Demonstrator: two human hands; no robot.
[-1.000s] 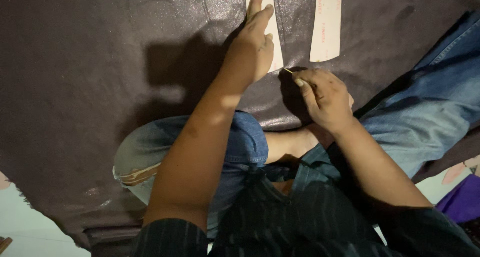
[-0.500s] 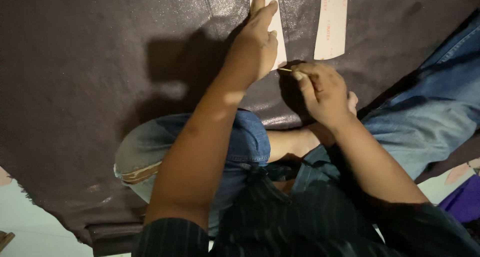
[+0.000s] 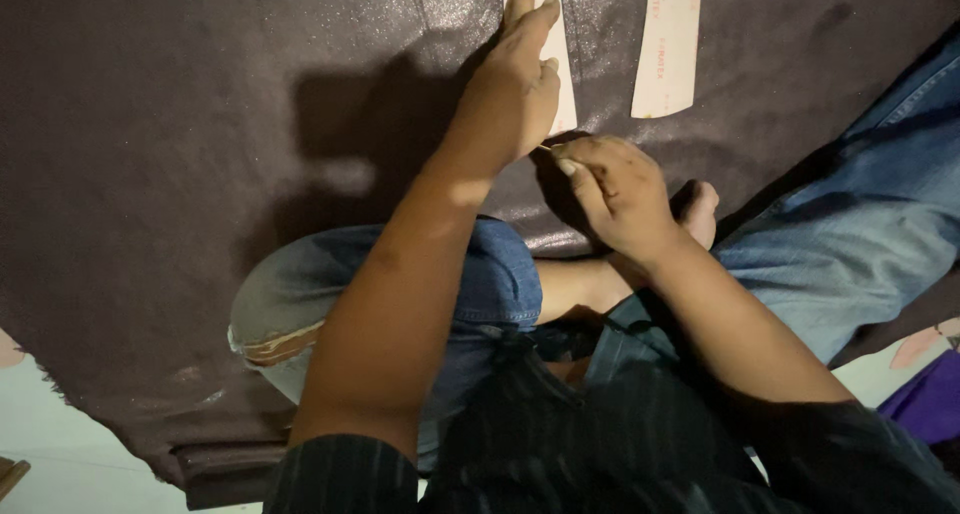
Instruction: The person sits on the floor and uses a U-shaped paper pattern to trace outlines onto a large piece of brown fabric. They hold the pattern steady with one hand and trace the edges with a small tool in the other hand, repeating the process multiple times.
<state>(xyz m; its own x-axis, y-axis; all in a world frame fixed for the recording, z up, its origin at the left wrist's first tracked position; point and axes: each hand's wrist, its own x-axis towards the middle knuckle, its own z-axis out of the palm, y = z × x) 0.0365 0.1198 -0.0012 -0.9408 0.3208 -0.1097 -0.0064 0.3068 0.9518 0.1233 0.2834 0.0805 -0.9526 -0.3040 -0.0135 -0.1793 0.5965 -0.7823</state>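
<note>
A large dark brown sheet of leather-like material [image 3: 200, 154] lies spread on the floor. On it at the top are two pale strip-shaped templates. My left hand [image 3: 515, 79] lies flat, fingers together, pressing on the nearer pale template [image 3: 563, 69]. My right hand [image 3: 610, 189] is closed around a thin pointed tool [image 3: 547, 149], its tip at the lower end of that template, just beside my left hand. The second pale template [image 3: 668, 44] lies free to the right.
I sit on the sheet with knees bent, in blue jeans [image 3: 860, 244] and a dark striped top; a bare foot [image 3: 695, 209] shows behind my right hand. Pale floor [image 3: 60, 444] lies at the lower left. A purple object [image 3: 930, 399] is at the right edge.
My right hand has moved up and left, bringing the tool's tip closer to my left hand at the template's lower end. My left hand stays pressed on the template.
</note>
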